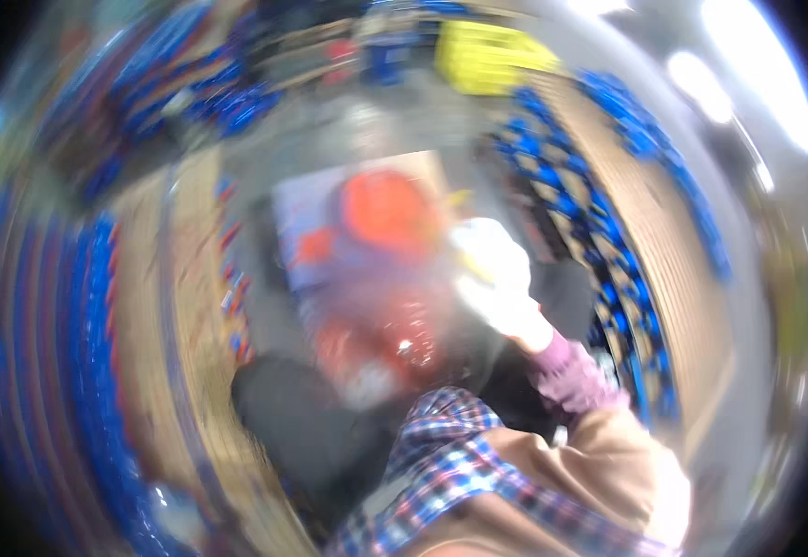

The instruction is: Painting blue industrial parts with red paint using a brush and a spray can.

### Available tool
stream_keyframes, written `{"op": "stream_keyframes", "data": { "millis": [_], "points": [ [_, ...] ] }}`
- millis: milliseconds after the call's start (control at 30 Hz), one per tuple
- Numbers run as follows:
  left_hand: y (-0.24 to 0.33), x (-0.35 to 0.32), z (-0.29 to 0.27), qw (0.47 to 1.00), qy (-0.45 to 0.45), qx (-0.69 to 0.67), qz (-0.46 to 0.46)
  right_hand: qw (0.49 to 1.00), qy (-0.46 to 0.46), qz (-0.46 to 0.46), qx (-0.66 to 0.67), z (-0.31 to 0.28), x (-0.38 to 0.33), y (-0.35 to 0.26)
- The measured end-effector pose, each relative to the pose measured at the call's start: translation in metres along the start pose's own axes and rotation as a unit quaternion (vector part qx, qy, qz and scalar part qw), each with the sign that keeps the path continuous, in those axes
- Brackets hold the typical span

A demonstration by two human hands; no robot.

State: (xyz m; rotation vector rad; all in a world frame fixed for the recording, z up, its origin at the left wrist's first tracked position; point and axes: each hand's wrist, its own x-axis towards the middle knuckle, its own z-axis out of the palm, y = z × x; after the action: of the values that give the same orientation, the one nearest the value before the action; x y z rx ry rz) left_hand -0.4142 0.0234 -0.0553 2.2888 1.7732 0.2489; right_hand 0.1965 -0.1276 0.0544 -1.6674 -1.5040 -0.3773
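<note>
My right hand [497, 269], in a white glove with a purple cuff, reaches forward beside the right edge of a light-coloured board or box top [297, 200]. Its fingers look closed round a thin yellow thing [461, 199], too blurred to name. Just left of the glove, a round orange-red container [385, 209] stands on the light surface. A smaller orange piece [314, 246] lies beside it. Nearer to me is a shiny, clear-looking bag with red contents [409, 339]. No part of my left hand can be made out.
Wooden pallets or boards [167, 306] with blue and red wrapped goods [60, 306] line the left. On the right are blue-and-tan stacks [599, 213] and another long board [655, 223]. A yellow crate [488, 58] stands at the back. My dark-trousered knees flank the work spot.
</note>
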Motion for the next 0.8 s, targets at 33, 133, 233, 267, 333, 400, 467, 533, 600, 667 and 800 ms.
{"op": "stream_keyframes", "data": {
  "millis": [33, 133, 233, 267, 333, 400, 467, 533, 600, 667, 800],
  "points": [
    [0.006, 0.021, 0.007, 0.999, 0.007, 0.004, 0.036, 0.996, -0.013, -0.028, -0.084, 0.014, 0.008, 0.006],
    [-0.009, 0.068, 0.072, 0.987, 0.078, 0.132, 0.051, 0.996, 0.004, -0.006, -0.083, -0.035, 0.004, 0.045],
    [-0.024, 0.082, 0.126, 0.954, 0.166, 0.249, -0.008, 0.994, 0.035, 0.02, -0.101, -0.106, -0.026, 0.082],
    [-0.018, 0.087, 0.143, 0.955, 0.171, 0.241, 0.005, 0.989, 0.037, 0.032, -0.138, -0.129, -0.04, 0.105],
    [0.054, 0.096, 0.128, 0.965, 0.148, 0.213, 0.037, 0.971, -0.01, 0.08, -0.226, -0.171, -0.05, 0.121],
    [0.097, 0.094, 0.128, 0.968, 0.138, 0.205, 0.036, 0.951, 0.008, 0.139, -0.277, -0.196, -0.072, 0.174],
    [0.123, 0.092, 0.127, 0.968, 0.14, 0.206, 0.024, 0.931, 0.056, 0.131, -0.337, -0.223, -0.075, 0.221],
    [0.143, 0.09, 0.129, 0.968, 0.146, 0.206, 0.006, 0.909, 0.05, 0.186, -0.369, -0.243, -0.081, 0.271],
    [0.158, 0.081, 0.134, 0.967, 0.154, 0.204, -0.025, 0.897, 0.056, 0.183, -0.399, -0.261, -0.092, 0.331],
    [0.163, 0.06, 0.139, 0.962, 0.164, 0.204, -0.072, 0.868, 0.04, 0.183, -0.46, -0.28, -0.101, 0.389],
    [0.172, 0.018, 0.143, 0.944, 0.186, 0.213, -0.17, 0.834, 0.022, 0.25, -0.491, -0.307, -0.107, 0.491]
  ]
}}
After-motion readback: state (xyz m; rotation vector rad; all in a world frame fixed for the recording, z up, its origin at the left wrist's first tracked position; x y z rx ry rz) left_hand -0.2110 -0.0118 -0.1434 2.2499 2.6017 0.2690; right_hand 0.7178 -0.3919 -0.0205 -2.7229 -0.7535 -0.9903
